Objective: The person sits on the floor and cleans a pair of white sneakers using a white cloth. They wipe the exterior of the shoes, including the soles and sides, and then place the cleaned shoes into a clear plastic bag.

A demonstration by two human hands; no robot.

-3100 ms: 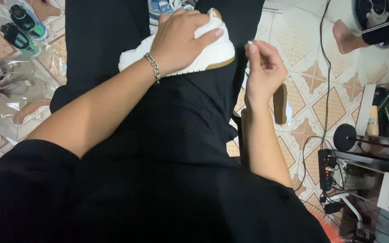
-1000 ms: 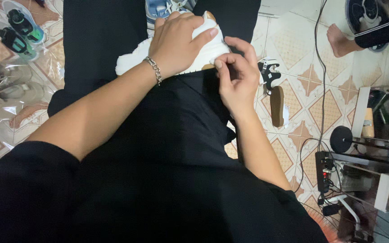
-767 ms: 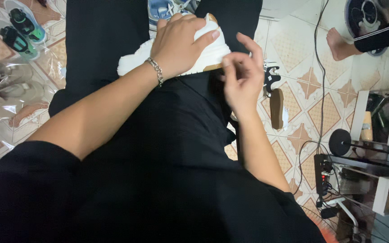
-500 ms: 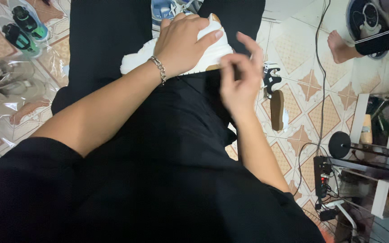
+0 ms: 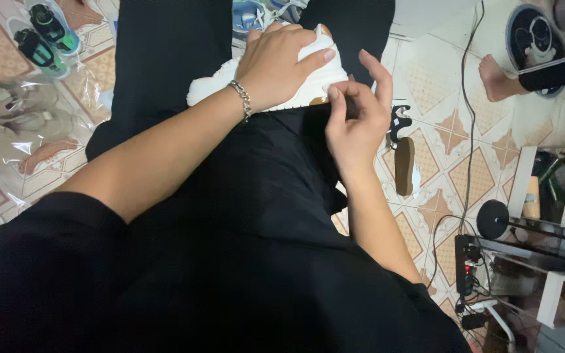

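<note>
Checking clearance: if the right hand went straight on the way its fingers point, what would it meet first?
Most likely the white shoe on the lap: the right hand points up at its edge, fingertips already at it.

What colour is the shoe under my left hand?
The shoe is white with tan trim, seen in the head view.
</note>
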